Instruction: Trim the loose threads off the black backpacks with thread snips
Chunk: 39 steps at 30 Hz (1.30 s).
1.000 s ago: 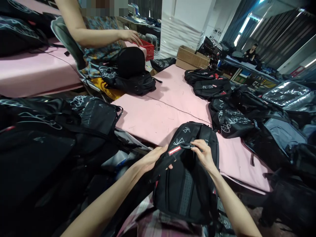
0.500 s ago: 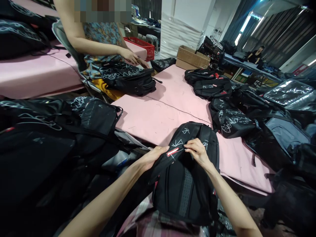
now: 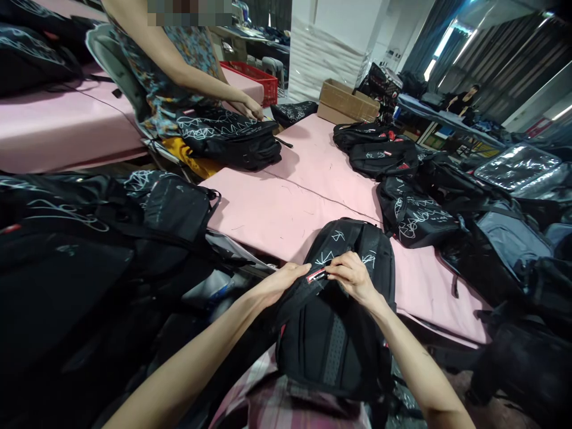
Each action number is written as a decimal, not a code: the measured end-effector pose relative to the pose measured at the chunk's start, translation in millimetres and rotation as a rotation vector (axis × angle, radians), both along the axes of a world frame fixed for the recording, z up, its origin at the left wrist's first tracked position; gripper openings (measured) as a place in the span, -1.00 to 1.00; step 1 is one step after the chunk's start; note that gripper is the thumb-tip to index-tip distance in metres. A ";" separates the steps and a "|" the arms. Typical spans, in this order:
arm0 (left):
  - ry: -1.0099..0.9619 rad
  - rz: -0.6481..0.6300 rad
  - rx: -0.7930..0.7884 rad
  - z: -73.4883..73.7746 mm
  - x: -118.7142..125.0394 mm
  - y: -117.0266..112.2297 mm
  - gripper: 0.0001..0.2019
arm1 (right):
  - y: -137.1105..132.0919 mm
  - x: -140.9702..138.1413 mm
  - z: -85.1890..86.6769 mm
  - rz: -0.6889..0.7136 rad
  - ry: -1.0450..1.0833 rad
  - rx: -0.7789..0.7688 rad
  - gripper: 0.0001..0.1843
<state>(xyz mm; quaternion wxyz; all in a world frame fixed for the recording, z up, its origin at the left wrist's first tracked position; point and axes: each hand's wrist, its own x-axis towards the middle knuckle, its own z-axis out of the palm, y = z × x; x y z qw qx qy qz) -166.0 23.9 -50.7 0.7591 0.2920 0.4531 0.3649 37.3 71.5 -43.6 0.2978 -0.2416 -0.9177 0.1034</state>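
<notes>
A black backpack [image 3: 337,333] with white line drawings stands on my lap, leaning on the edge of the pink table [image 3: 286,208]. My left hand [image 3: 277,284] grips its shoulder strap [image 3: 297,292] just below a small red label [image 3: 316,274]. My right hand [image 3: 353,277] is closed in a pinch at the top of the bag, fingertips right beside the red label. What the fingers pinch is too small to name.
Several black backpacks are heaped at my left [image 3: 89,250] and along the table's right side [image 3: 415,214]. Across the table a seated person's hand [image 3: 250,108] rests on another backpack [image 3: 232,140]. A cardboard box [image 3: 348,101] and a red crate [image 3: 257,80] stand farther back.
My right hand slid left along the bag's top toward the red label and my left hand. The person opposite laid their backpack flat and moved their hand onto it.
</notes>
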 end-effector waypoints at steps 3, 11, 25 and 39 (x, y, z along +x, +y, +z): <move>-0.019 -0.022 0.018 -1.2 2.0 -1.9 -0.72 | -5.2 3.0 0.0 -0.025 0.002 -0.005 -0.78; -0.042 -0.053 0.041 -12.6 7.0 -3.5 -0.62 | -13.1 14.3 -4.2 -0.072 0.051 -0.046 -0.80; -0.115 0.096 0.033 -5.2 30.4 -13.8 -0.63 | -55.7 7.5 -2.2 -0.334 0.218 -0.041 -0.84; -0.187 0.350 -0.141 -2.8 76.4 -26.5 -0.63 | -117.7 20.5 -27.4 -0.738 0.285 0.170 -0.72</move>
